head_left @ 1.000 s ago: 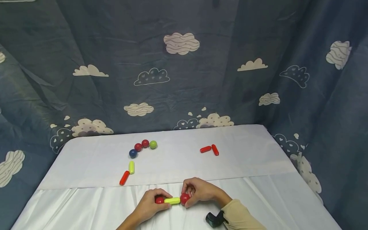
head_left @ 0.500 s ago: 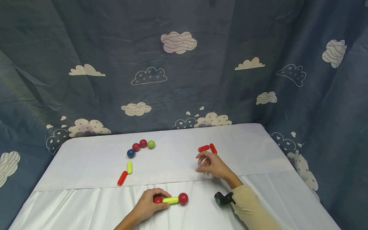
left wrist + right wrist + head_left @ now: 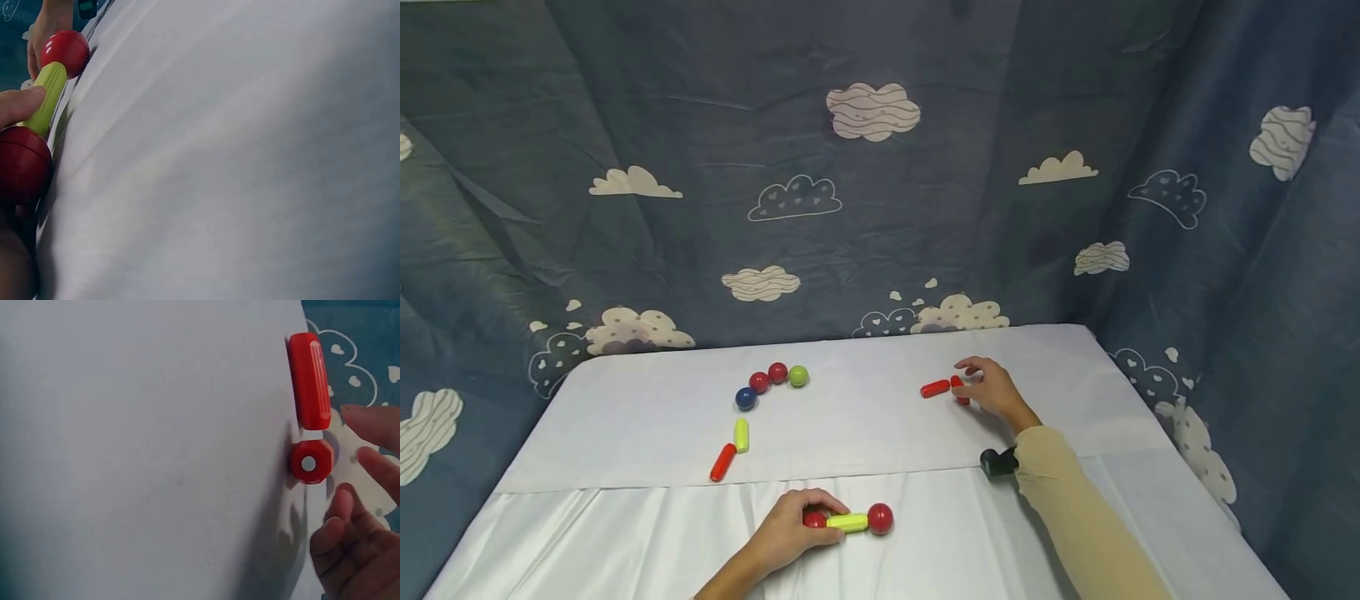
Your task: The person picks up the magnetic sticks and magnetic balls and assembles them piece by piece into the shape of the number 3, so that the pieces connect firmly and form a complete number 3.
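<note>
So the left hand [image 3: 793, 529] is clamped on a lime stick [image 3: 847, 522] near the front of the bench [image 3: 625, 450], thumb lying across it. That stick has a red ball at each end: the near ball [image 3: 815, 519] is partly tucked under the hand, while the far ball [image 3: 880, 518] sits out in plain sight. The right hand [image 3: 992, 390] is way over at the back right, fingers spread apart around a red stick [image 3: 310, 461] that's end-on to the wrist cam, pale dot showing. Can't tell if any fingertip actually touches it. Another red stick [image 3: 936, 388] lies just beside that one. Back left there's a bent row of balls: blue ball [image 3: 746, 398], two reds, then a green ball [image 3: 799, 376]. In front of those, a second lime stick [image 3: 742, 436] and a third red stick [image 3: 723, 462] meet at an angle.
</note>
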{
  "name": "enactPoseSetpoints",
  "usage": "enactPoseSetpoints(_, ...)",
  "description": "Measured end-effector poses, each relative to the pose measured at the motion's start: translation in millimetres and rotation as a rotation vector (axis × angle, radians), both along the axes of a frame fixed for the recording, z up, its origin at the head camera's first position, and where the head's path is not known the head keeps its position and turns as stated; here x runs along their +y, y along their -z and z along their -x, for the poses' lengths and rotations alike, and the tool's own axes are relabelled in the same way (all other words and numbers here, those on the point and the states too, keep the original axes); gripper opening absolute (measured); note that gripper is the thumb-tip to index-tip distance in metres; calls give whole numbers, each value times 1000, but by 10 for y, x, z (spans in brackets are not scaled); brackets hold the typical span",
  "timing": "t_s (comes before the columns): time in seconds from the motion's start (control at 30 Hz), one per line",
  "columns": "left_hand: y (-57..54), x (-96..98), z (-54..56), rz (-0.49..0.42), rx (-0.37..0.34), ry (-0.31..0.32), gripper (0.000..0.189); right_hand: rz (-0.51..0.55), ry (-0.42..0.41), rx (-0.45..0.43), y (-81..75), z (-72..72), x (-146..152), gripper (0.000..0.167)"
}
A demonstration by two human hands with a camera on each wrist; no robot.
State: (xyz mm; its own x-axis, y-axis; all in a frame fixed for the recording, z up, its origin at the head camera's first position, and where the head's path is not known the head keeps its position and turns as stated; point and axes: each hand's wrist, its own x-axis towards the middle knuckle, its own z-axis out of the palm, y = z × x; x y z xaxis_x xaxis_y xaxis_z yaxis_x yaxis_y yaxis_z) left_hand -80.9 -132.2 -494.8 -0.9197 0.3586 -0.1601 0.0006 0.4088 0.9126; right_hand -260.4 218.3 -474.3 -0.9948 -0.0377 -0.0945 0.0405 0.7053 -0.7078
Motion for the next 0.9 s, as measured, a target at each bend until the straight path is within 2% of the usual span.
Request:
enactPoseSetpoints(0.27,-24,14,18,-6,-16,21,27,-75,-23,-116,48,87,15,47)
enactPoseSetpoints(0.47,-28,17,34,-14,2,30,26,-121,-25,-88,49,94,23,30)
enactPoseSetpoints(0.57,-28,17,37,-11,6,32,26,-124,-11,-80,51,87,32,27)
enactPoseSetpoints(0.73,-30,15,33,-5,-1,23,26,-78,38,-70,48,36,71,28)
enactPoseSetpoints(0.9,-21,9,22,7,-13,10,26,30,106,-72,73,-115,110,27)
